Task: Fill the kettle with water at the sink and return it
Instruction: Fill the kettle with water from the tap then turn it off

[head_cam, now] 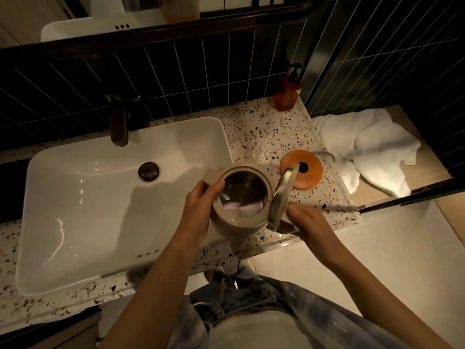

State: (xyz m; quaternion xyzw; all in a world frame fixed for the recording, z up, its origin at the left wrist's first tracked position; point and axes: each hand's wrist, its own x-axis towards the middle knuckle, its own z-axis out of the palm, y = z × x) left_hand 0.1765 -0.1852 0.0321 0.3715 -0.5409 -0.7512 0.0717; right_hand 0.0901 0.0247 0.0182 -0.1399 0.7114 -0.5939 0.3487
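The kettle (239,200) was off its orange base (301,170) and held over the near edge of the counter (264,137), between the two hands, with its lid (283,195) swung up and open. The left hand (201,210) was wrapped around the spout side of the body, thumb hooked over the rim and fingers closed against the wall. The right hand (307,222) was closed on the handle side, just below the raised lid, though the handle itself was hidden under the fingers.

Down inside, beyond the left thumb, the steel wall shone and a pale reflection sat at the bottom; whether that was a little water or bare metal could not be told, but the kettle looked far from full.

The sink (75,197) lay out past the left knuckles, its basin dry-looking, and no stream showed at the tap (118,122). The base stood just beyond the right fingertips, empty.

So, by my reading, lifting and opening were done; carrying under the tap, filling, closing the lid and setting the kettle back on the base were all left.
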